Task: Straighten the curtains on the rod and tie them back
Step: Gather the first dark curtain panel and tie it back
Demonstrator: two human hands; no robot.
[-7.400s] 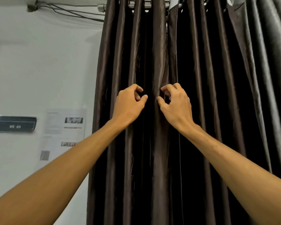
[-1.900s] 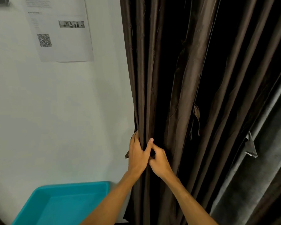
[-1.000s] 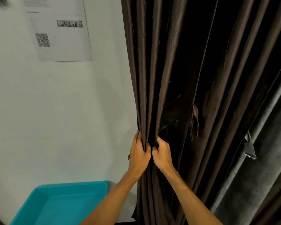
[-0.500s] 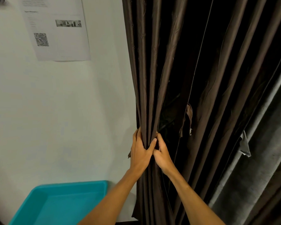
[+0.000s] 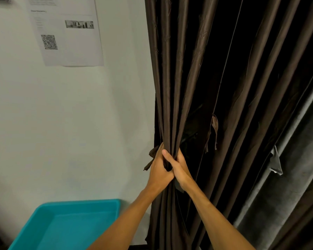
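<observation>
**Both hands bunching the brown curtain near its left edge**

Closest thing is the teal tray (image 5: pixel 70 224) down low on the left, its right rim just beside the curtain's bottom folds. Above it, the left hand (image 5: pixel 158 171) and right hand (image 5: pixel 181 169) touch each other. Both curl tight round a gathered bunch of the brown curtain (image 5: pixel 197 69). The fingertips are tucked behind the cloth, so can't tell more. A thin brown tie strip (image 5: pixel 151 154) pokes out just left of the left hand. Past that it's bare white wall (image 5: pixel 70 123), so that side is open. On the right are more folds, 1 small fabric loop (image 5: pixel 214 130) hanging, then a grey curtain (image 5: pixel 282 186). A printed sheet (image 5: pixel 74 42) with a QR code hangs up on the wall.
</observation>
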